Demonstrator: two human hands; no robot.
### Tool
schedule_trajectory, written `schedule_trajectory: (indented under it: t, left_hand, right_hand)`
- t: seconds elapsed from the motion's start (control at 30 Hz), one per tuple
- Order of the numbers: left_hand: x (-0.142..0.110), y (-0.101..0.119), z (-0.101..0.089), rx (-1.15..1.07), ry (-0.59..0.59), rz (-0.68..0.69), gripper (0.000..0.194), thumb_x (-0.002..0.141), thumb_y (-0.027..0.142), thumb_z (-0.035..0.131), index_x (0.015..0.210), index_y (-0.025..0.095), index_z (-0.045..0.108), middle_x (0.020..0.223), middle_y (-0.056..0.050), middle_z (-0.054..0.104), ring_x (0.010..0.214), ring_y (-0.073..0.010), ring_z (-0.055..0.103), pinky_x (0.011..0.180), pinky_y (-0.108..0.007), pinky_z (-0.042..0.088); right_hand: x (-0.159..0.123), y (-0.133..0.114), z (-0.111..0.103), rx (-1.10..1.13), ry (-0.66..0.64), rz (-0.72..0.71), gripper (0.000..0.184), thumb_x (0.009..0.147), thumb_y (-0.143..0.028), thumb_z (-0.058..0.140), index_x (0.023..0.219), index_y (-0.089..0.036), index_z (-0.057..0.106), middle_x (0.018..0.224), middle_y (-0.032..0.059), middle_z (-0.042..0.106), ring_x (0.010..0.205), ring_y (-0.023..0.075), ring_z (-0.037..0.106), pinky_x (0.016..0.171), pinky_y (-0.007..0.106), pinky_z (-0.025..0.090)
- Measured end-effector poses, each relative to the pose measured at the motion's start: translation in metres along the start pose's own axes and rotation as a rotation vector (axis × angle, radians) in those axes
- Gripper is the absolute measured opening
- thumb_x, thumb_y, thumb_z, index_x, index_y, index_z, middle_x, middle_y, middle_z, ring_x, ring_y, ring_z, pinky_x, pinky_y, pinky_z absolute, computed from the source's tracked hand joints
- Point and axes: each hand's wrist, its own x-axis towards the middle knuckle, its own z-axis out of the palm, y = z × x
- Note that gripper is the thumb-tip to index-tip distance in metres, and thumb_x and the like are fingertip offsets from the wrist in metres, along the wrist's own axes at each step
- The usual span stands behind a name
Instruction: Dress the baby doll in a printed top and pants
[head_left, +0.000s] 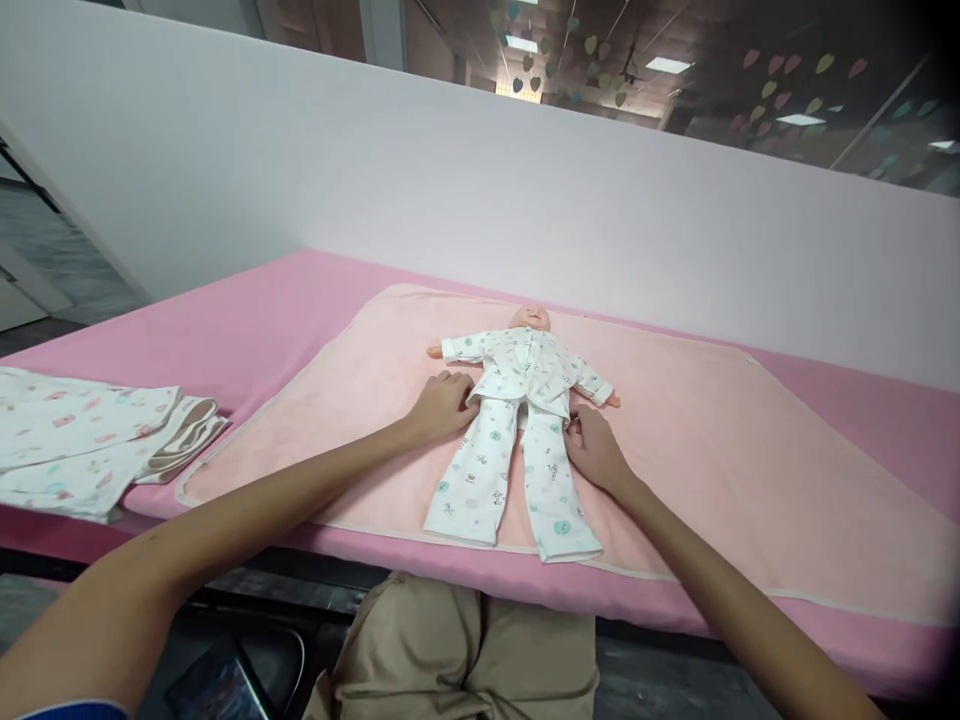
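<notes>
A baby doll (534,318) lies on its back, dressed in a white printed shirt (525,365) and matching long trousers (480,480). Its arms are spread out, and the trouser legs lie flat and apart, hiding the feet. My left hand (442,405) is at the waist on the left, fingers curled and the thumb side closed on the trousers by the shirt hem. On the opposite side, my right hand (598,447) has bent fingers gripping the trousers' edge just under the hem. The right fingertips are partly hidden by the cloth.
Under the doll a peach mat (697,450) covers much of the pink padded table (255,320). Folded printed cloths (90,435) lie at the left edge. A white partition (525,190) rises behind the table. My knees (465,640) are close to the front edge.
</notes>
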Motion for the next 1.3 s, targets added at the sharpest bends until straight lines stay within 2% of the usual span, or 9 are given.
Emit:
schedule_trajectory:
  t: [0.07, 0.2, 0.3, 0.4, 0.6, 0.73, 0.93, 1.13, 1.3]
  left_hand:
    - [0.004, 0.016, 0.006, -0.006, -0.032, 0.009, 0.026, 0.103, 0.041, 0.051, 0.085, 0.023, 0.049, 0.100, -0.012, 0.074, 0.103, -0.0341, 0.065, 0.097, -0.047, 0.043]
    - [0.008, 0.044, 0.009, -0.189, -0.017, -0.075, 0.033, 0.102, 0.040, 0.050, 0.076, 0.023, 0.041, 0.085, -0.007, 0.074, 0.083, -0.0278, 0.066, 0.087, -0.042, 0.043]
    - [0.004, 0.047, 0.004, -0.334, 0.004, -0.195, 0.040, 0.102, 0.052, 0.052, 0.076, 0.023, 0.044, 0.085, -0.006, 0.075, 0.080, -0.0265, 0.065, 0.074, -0.037, 0.041]
    - [-0.004, 0.037, -0.003, -0.302, 0.000, -0.221, 0.044, 0.104, 0.058, 0.050, 0.077, 0.023, 0.049, 0.080, -0.005, 0.072, 0.076, -0.0255, 0.063, 0.071, -0.036, 0.038]
    - [-0.026, 0.009, -0.012, 0.010, -0.085, -0.134, 0.041, 0.101, 0.047, 0.054, 0.071, 0.022, 0.045, 0.073, -0.007, 0.066, 0.071, -0.0239, 0.059, 0.083, -0.041, 0.042]
    - [-0.031, 0.009, -0.020, 0.192, -0.097, 0.009, 0.030, 0.098, 0.042, 0.055, 0.077, 0.021, 0.053, 0.086, -0.010, 0.070, 0.083, -0.0276, 0.062, 0.092, -0.046, 0.043]
    - [0.032, 0.041, -0.043, -0.018, 0.016, 0.144, 0.016, 0.099, 0.037, 0.054, 0.095, 0.021, 0.057, 0.105, -0.012, 0.072, 0.100, -0.0296, 0.063, 0.090, -0.042, 0.046]
    - [0.109, 0.063, -0.040, -0.265, -0.400, 0.011, 0.027, 0.092, 0.047, 0.069, 0.100, 0.021, 0.066, 0.105, -0.008, 0.077, 0.088, -0.0241, 0.068, 0.073, -0.034, 0.043]
    - [0.114, 0.052, -0.031, -0.304, -0.452, -0.005, 0.031, 0.091, 0.051, 0.072, 0.098, 0.021, 0.070, 0.095, -0.006, 0.074, 0.080, -0.0191, 0.062, 0.068, -0.032, 0.039]
  right_hand:
    - [0.004, -0.011, 0.009, 0.029, 0.002, 0.079, 0.028, 0.106, -0.051, 0.050, 0.100, -0.025, 0.061, 0.097, 0.0070, 0.071, 0.088, 0.0275, 0.060, 0.084, 0.040, 0.050]
    - [0.006, -0.040, 0.012, 0.254, 0.024, 0.218, 0.032, 0.106, -0.053, 0.052, 0.116, -0.029, 0.070, 0.117, 0.0058, 0.079, 0.103, 0.0300, 0.068, 0.089, 0.038, 0.052]
    - [0.002, -0.045, 0.007, 0.328, 0.062, 0.255, 0.034, 0.107, -0.057, 0.053, 0.116, -0.029, 0.070, 0.119, 0.0042, 0.081, 0.106, 0.0300, 0.069, 0.089, 0.036, 0.052]
    - [-0.005, -0.034, 0.002, 0.245, 0.110, 0.270, 0.040, 0.109, -0.060, 0.046, 0.097, -0.027, 0.063, 0.100, 0.0053, 0.079, 0.092, 0.0289, 0.065, 0.078, 0.035, 0.047]
    - [-0.028, -0.007, -0.011, -0.178, 0.010, 0.092, 0.040, 0.110, -0.046, 0.042, 0.076, -0.027, 0.037, 0.072, 0.0046, 0.058, 0.071, 0.0247, 0.050, 0.070, 0.037, 0.033]
    - [-0.031, -0.012, -0.024, -0.279, 0.065, -0.067, 0.039, 0.108, -0.047, 0.053, 0.079, -0.027, 0.038, 0.074, 0.0038, 0.056, 0.071, 0.0234, 0.048, 0.070, 0.038, 0.033]
    - [0.036, -0.054, -0.038, -0.122, 0.103, -0.142, 0.030, 0.109, -0.047, 0.054, 0.088, -0.026, 0.049, 0.085, 0.0043, 0.063, 0.080, 0.0224, 0.056, 0.076, 0.038, 0.040]
    - [0.103, -0.082, -0.023, -0.217, -0.213, 0.053, 0.045, 0.097, -0.055, 0.067, 0.076, -0.025, 0.042, 0.073, 0.0025, 0.062, 0.066, 0.0193, 0.051, 0.062, 0.037, 0.032]
    - [0.105, -0.073, -0.022, -0.146, -0.269, 0.089, 0.033, 0.094, -0.041, 0.066, 0.077, -0.024, 0.044, 0.070, -0.0005, 0.054, 0.065, 0.0169, 0.043, 0.061, 0.035, 0.028]
